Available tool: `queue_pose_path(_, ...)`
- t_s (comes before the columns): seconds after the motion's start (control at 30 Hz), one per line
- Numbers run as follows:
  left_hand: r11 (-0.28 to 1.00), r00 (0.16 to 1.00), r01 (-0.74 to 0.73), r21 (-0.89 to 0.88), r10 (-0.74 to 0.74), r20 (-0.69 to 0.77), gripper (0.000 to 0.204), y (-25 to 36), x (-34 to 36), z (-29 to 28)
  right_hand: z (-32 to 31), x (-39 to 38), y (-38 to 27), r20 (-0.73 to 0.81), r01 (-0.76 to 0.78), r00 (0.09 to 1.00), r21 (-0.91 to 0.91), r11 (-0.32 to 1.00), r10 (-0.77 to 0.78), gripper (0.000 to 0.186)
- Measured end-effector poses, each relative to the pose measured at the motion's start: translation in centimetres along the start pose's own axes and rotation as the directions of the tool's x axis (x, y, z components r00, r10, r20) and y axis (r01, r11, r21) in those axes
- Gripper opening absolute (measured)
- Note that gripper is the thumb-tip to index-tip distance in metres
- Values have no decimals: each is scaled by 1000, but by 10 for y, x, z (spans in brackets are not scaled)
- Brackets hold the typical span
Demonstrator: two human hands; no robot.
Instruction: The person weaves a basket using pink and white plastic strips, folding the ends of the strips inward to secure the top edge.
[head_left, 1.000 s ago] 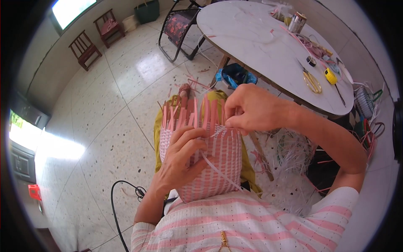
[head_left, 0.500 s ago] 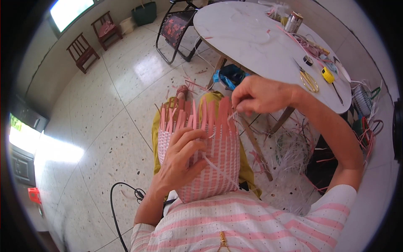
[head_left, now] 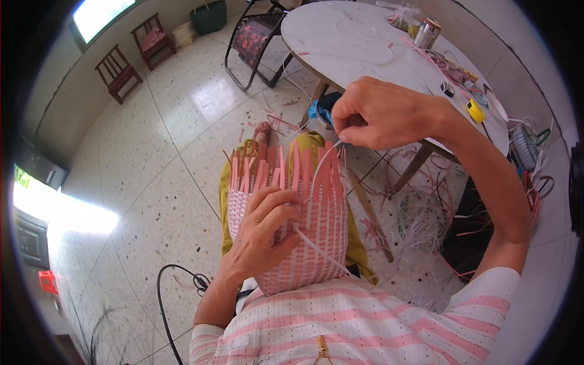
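A woven pink and white basket [head_left: 319, 228] rests on my lap, with loose pink strips standing up along its far rim. My left hand [head_left: 261, 228] presses on its near left face, fingers curled over the weave close to the rim. Raised beyond the basket on the right, my right hand [head_left: 365, 118] pinches the end of a narrow white plastic strip [head_left: 317, 173]. That strip curves down to the basket's rim near my left fingertips. Another length of white strip [head_left: 319, 250] runs from under my left hand across the basket toward the lower right.
A round white table [head_left: 347, 36] at the upper right holds a metal can [head_left: 427, 33], a yellow tape measure [head_left: 475, 111] and loose strips. Strip scraps [head_left: 420, 216] lie heaped on the floor below. A folding chair [head_left: 252, 45] and small wooden chairs [head_left: 117, 73] stand farther off.
My right hand has risen up and away from the basket, drawing the white strip out into a longer curve. My left hand stays in place on the basket.
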State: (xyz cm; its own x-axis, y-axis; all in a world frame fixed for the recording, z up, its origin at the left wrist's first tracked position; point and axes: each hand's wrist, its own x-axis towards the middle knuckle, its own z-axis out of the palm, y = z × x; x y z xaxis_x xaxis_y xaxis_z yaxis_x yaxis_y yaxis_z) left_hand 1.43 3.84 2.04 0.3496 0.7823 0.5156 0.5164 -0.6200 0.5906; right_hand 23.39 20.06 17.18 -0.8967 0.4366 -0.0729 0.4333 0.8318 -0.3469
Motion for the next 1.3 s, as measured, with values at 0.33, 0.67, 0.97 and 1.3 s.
queue_pose_path(0.33, 1000, 999, -11, 8, 12, -33, 46, 0, 1, -2, 59, -26, 33, 105, -281, 957, 564, 777, 270, 16)
queue_pose_path(0.67, 999, 1000, 30, 43, -30, -8, 47, 3, 0, -5, 63, -53, 34, 526, -475, 840, 595, 649, 132, 9)
queue_pose_path(0.97, 950, 988, -7, 312, -41, 147, 66, 24, 29, -3, 90, -76, 17, 434, -435, 893, 770, 466, 117, 12)
queue_pose_path(1.3, 942, 978, 169, 291, -196, 68, 58, 34, 32, 9, 98, -51, 31, -85, -48, 991, 491, 870, 102, 12)
